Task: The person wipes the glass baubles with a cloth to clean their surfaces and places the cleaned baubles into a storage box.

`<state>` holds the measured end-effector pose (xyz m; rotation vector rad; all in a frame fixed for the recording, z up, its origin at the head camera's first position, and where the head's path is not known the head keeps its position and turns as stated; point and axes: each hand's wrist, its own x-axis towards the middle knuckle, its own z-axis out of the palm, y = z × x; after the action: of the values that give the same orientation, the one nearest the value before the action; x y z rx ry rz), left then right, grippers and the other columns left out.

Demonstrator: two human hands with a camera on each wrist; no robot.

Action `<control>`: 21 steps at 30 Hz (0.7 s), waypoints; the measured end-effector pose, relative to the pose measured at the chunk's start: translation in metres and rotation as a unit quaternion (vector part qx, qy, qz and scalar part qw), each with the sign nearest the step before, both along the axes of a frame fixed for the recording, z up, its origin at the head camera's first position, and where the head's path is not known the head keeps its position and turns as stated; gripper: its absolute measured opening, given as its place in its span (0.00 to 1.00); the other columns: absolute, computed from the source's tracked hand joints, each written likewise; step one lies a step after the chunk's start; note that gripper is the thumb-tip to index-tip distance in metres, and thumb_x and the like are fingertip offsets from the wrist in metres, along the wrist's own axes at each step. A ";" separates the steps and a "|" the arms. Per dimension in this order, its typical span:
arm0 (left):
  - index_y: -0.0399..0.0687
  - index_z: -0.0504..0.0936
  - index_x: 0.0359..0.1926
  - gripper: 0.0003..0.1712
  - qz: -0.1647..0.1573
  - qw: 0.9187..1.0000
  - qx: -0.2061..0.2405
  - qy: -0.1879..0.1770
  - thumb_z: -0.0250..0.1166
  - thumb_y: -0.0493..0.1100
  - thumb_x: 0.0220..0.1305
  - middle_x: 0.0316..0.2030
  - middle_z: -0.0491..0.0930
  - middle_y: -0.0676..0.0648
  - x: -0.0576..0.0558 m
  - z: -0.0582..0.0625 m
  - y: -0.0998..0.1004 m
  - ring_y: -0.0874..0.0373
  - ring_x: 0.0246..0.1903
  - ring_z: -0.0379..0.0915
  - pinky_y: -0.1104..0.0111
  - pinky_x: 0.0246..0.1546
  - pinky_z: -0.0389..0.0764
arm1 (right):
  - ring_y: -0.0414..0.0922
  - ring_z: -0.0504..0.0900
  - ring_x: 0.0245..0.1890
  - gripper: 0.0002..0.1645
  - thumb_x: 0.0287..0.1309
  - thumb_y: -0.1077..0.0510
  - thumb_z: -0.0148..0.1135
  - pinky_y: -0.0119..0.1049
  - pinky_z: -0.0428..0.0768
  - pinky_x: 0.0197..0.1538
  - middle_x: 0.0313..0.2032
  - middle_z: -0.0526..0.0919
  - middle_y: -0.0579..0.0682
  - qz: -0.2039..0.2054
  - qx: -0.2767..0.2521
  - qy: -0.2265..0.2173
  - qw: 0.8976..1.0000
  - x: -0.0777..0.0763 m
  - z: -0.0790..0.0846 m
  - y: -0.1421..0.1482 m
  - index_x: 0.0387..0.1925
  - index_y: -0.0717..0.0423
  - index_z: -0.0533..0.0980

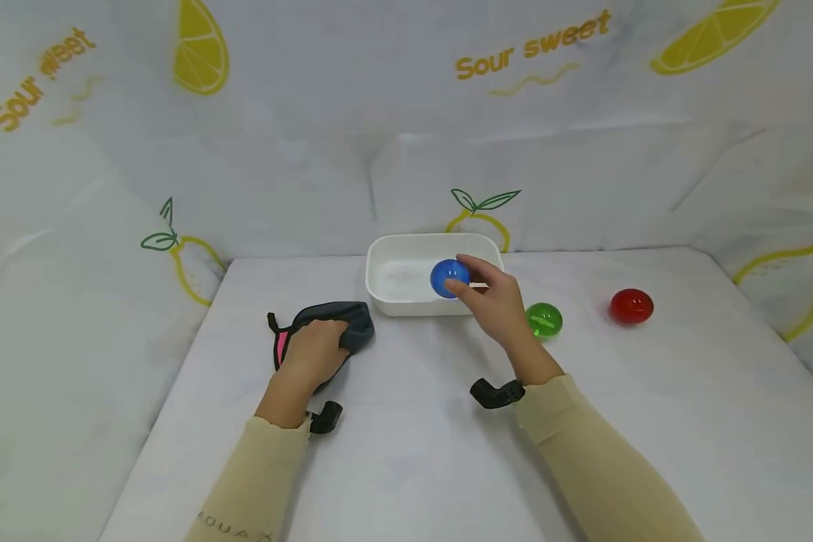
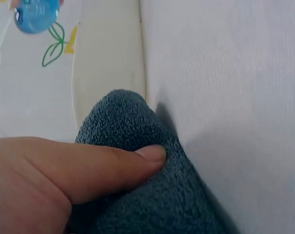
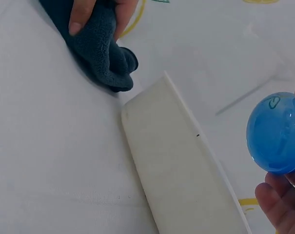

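Observation:
My right hand [image 1: 500, 305] pinches a clear blue ball [image 1: 449, 278] between thumb and fingers, over the right part of a white rectangular tub [image 1: 388, 307]. In the right wrist view the blue ball [image 3: 275, 132] is held higher than the tub's rim. On the left, my left hand [image 1: 313, 352] grips a dark grey-blue cloth [image 1: 357, 325] with black edging and a pink patch. The left wrist view shows the thumb pressed on the fuzzy cloth [image 2: 123, 117], whose folded end lies close to the tub's side.
A clear green ball [image 1: 544, 321] lies just right of my right wrist, partly behind it. Farther right is a red ball [image 1: 631, 306]. The white-covered table meets a white backdrop [image 1: 298, 188] printed with lemons, right behind the tub. Each wrist wears a black camera mount [image 1: 497, 394].

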<state>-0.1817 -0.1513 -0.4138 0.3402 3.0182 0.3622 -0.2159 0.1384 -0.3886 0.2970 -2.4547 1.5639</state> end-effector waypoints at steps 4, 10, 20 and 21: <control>0.44 0.82 0.52 0.19 -0.002 1.000 -0.017 0.008 0.71 0.40 0.60 0.51 0.84 0.41 0.001 0.001 0.009 0.44 0.50 0.81 0.50 0.52 0.80 | 0.51 0.78 0.54 0.33 0.59 0.50 0.69 0.47 0.81 0.53 0.59 0.78 0.54 0.008 0.041 -0.009 0.999 -0.013 0.002 -0.007 0.64 0.55 0.73; 0.43 0.81 0.56 0.22 -0.001 1.000 -0.026 0.002 0.70 0.40 0.61 0.53 0.82 0.40 0.001 0.002 0.011 0.45 0.54 0.79 0.50 0.55 0.79 | 0.52 0.75 0.55 0.34 0.60 0.47 0.68 0.48 0.78 0.55 0.61 0.76 0.53 0.024 0.138 -0.074 0.987 -0.034 0.007 -0.027 0.65 0.51 0.72; 0.43 0.81 0.55 0.22 0.004 1.000 -0.018 0.000 0.71 0.41 0.60 0.53 0.82 0.41 0.004 0.002 0.005 0.45 0.54 0.79 0.51 0.55 0.78 | 0.56 0.70 0.66 0.33 0.58 0.50 0.70 0.52 0.69 0.68 0.65 0.73 0.56 0.079 0.235 -0.134 0.959 -0.059 -0.001 -0.057 0.64 0.52 0.73; 0.43 0.81 0.55 0.21 0.003 1.000 -0.017 0.002 0.71 0.41 0.60 0.53 0.83 0.41 0.004 0.002 0.004 0.45 0.53 0.79 0.51 0.55 0.79 | 0.56 0.69 0.67 0.33 0.58 0.50 0.70 0.52 0.68 0.69 0.66 0.72 0.56 0.083 0.242 -0.137 0.957 -0.061 -0.002 -0.060 0.64 0.52 0.73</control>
<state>-0.1773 -0.1477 -0.4119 0.3301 3.0260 0.3111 -0.2770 0.0789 -0.3905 0.3948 -3.0907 1.0916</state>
